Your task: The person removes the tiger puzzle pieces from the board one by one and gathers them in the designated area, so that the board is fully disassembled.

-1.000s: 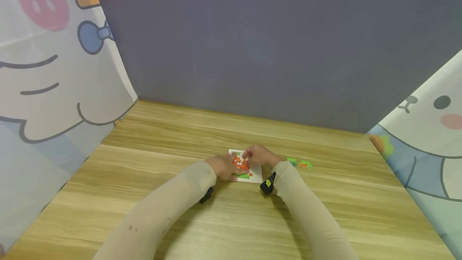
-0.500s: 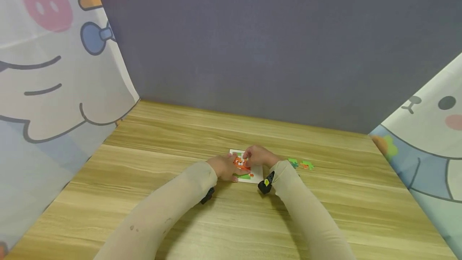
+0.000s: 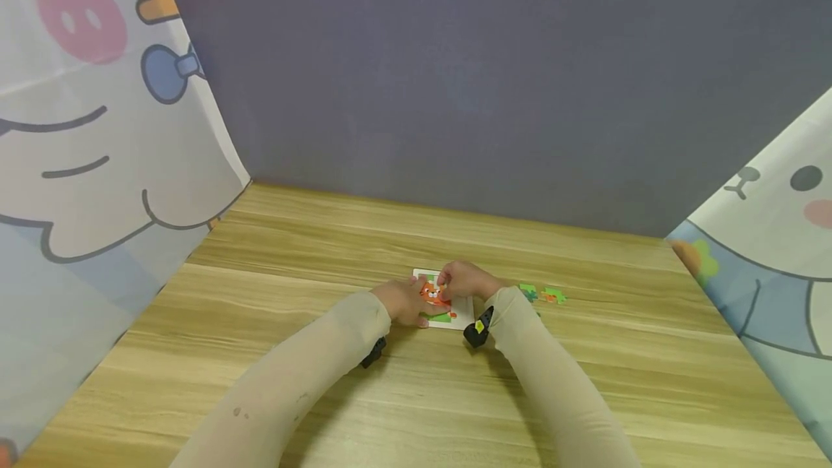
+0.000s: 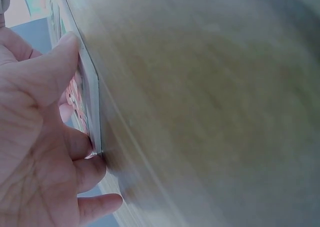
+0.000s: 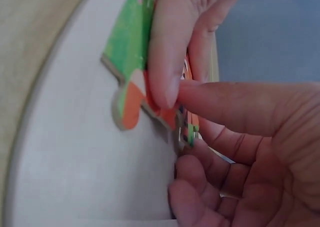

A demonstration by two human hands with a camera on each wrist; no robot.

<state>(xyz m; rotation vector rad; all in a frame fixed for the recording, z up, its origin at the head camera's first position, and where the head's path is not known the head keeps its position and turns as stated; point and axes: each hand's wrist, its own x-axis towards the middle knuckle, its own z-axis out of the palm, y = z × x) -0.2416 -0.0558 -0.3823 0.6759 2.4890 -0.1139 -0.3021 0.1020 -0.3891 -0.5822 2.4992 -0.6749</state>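
A jigsaw puzzle [image 3: 430, 291] of an orange animal on green lies on a white puzzle board [image 3: 462, 311]. Over its left part spreads my left hand [image 3: 402, 302], thumb on the board's rim [image 4: 88, 82] in the left wrist view and other fingers around the corner. One of its fingers presses a green and orange puzzle piece [image 5: 131, 62] in the right wrist view. My right hand [image 3: 469, 281], at the board's right side, pinches a puzzle piece [image 5: 190, 129] between thumb and fingers. Most of that piece is hidden by fingers.
Two loose puzzle pieces, a green one [image 3: 527, 292] and a green and orange one [image 3: 554, 295], lie right of the right hand. A further piece partly shows beside the right sleeve [image 3: 539, 354]. A grey panel [image 3: 455, 92] borders the wooden table [image 3: 312, 230] behind.
Both hands stay nearly in place on the puzzle. The right wrist has shifted slightly left, and a green piece's edge now shows beside the sleeve. The head view has moved a little.
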